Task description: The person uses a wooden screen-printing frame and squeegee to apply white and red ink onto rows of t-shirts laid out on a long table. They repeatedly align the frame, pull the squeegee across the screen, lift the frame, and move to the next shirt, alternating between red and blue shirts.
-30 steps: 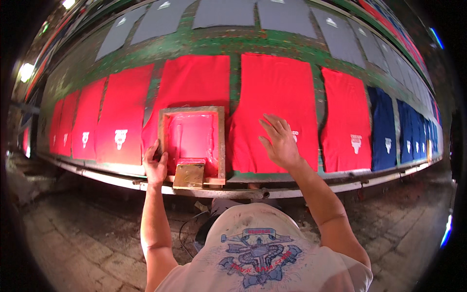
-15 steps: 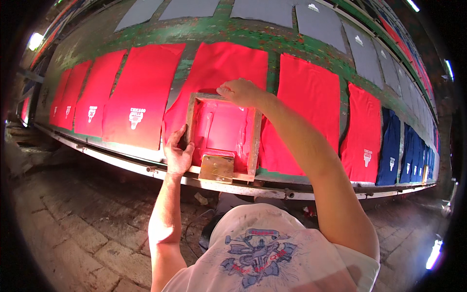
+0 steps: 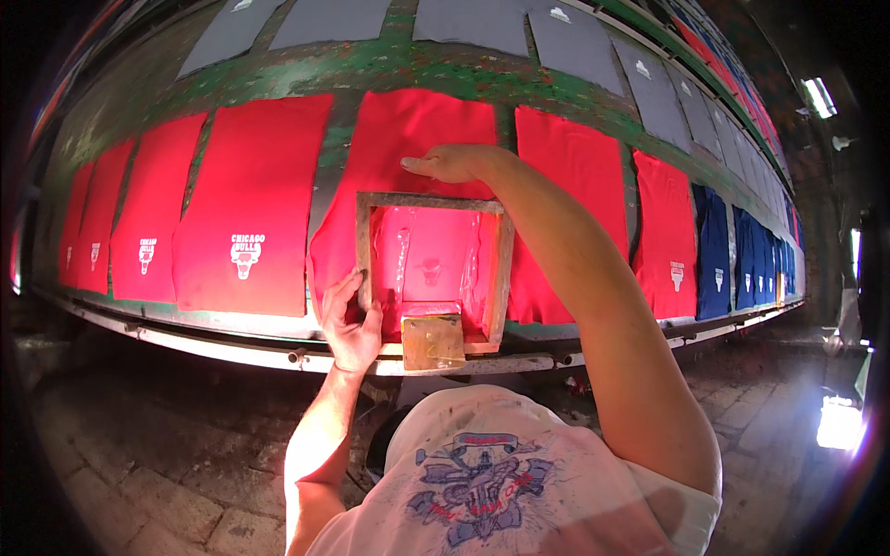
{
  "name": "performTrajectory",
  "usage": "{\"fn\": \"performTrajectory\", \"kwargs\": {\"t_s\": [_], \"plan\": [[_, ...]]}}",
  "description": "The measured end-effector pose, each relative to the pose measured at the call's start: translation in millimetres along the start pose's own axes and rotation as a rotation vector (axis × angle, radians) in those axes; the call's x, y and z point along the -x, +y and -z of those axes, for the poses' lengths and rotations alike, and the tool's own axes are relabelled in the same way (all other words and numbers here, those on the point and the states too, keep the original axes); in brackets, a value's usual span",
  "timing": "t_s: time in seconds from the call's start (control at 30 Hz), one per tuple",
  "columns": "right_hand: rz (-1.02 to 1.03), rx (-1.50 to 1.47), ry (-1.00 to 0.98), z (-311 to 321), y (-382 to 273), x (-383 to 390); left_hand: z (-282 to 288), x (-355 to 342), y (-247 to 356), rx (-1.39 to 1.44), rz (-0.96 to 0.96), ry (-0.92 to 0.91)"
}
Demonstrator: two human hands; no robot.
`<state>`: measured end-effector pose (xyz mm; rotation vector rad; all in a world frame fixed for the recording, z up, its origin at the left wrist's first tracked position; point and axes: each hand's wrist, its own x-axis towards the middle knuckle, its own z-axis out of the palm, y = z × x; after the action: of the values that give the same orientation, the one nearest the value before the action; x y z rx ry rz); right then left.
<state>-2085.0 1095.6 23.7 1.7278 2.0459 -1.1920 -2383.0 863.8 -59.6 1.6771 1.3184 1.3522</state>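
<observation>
A wooden screen-printing frame lies on a red shirt on the long green table. My left hand grips the frame's near left corner. My right hand reaches over the frame and rests flat on the red shirt just past the frame's far edge. A wooden squeegee stands inside the frame at its near edge, with no hand on it. Through the wet mesh a faint print shows.
Red shirts with a white printed emblem lie in a row to the left. More red shirts and blue shirts lie to the right. Grey shirts line the far row. A stone floor lies below.
The frame now sits on the shirt one place further right along the row. My right hand has gone from the frame's far rail to the cloth just beyond it. My left hand stays on the corner.
</observation>
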Motion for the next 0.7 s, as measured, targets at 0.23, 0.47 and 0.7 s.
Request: {"fn": "performTrajectory", "kwargs": {"t_s": [0.23, 0.47, 0.7], "plan": [[0.134, -0.397, 0.012, 19, 44, 11, 1, 3, -6, 0.180, 0.062, 0.022], [-0.027, 0.110, 0.865, -5, 180, 143, 20, 0, -11, 0.345, 0.212, 0.098], [-0.172, 0.416, 0.887, -144, 235, 217, 20, -6, 17, 0.408, 0.326, 0.189]]}}
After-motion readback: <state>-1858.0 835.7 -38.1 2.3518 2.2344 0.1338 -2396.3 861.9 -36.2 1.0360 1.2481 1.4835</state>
